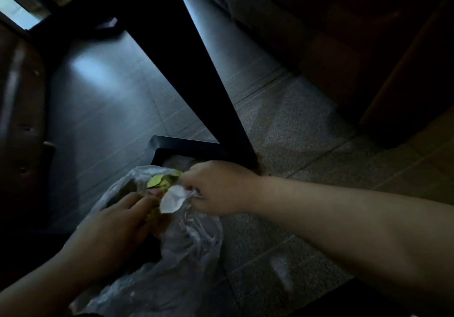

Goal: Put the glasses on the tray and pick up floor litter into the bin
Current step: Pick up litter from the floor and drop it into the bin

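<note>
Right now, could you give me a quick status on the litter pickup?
Left hand in clear bag. Right hand pinching white paper at bag mouth. Table leg close behind.

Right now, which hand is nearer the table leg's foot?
Right. The right hand sits just in front of the table leg where it meets the floor, pinching white paper. The left hand is lower and farther left, on the plastic bag.

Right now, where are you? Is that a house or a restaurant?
Probably a dim dining spot, perhaps a restaurant; I can't be sure. I see a tiled floor, a dark table leg and a brown padded seat. Both hands are at a clear plastic bag of litter.
</note>
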### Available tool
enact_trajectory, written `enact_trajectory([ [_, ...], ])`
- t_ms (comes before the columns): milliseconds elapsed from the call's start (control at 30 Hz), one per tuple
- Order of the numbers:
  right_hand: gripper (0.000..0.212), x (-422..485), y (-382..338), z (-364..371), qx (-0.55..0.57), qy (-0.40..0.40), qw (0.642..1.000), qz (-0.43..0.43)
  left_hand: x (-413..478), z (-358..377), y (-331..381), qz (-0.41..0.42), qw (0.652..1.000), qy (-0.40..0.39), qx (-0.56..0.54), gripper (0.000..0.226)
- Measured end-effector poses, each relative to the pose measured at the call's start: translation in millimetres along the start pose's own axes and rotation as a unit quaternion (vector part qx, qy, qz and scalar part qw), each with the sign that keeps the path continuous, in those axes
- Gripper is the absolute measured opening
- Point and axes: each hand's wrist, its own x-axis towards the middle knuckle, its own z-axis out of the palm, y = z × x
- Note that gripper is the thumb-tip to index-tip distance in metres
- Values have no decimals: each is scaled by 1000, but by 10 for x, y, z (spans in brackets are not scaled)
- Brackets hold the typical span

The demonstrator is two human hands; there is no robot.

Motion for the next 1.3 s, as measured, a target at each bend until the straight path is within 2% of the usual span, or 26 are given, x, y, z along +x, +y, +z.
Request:
enact_trajectory([
  [67, 16, 67, -105, 95, -10, 6, 1000, -18, -79, -8, -102, -13, 999, 21, -45, 44],
  [267, 16, 345, -221, 86, 7, 52, 997, -50, -288, 24, -288, -23, 980, 164, -114, 42],
  [500, 14, 409, -165, -13, 15, 69, 997, -21, -462, 163, -185, -102, 983, 132, -69, 41],
  [600, 19, 482, -192, 48, -14, 44, 999, -20, -472, 294, -228, -125, 989, 67, -37, 39],
  [733, 19, 649, -339, 231, -60, 29, 997, -36, -457, 435, -345, -152, 987, 44, -7, 44],
  [867, 21, 826, -509, 363, -106, -2, 992, -66, -451, 518, -487, -181, 980, 78, -17, 51],
  [1033, 43, 959, -691, 365, -159, -83, 978, -103, -583, 516, -546, -178, 973, 135, -54, 64],
  [1133, 51, 1052, -788, 369, -201, -120, 963, -134, -734, 469, -517, -175, 963, 193, -65, 55],
  [1300, 53, 1181, -973, 460, -234, -145, 946, -169, -1090, 441, -628, -174, 956, 223, -73, 44],
])
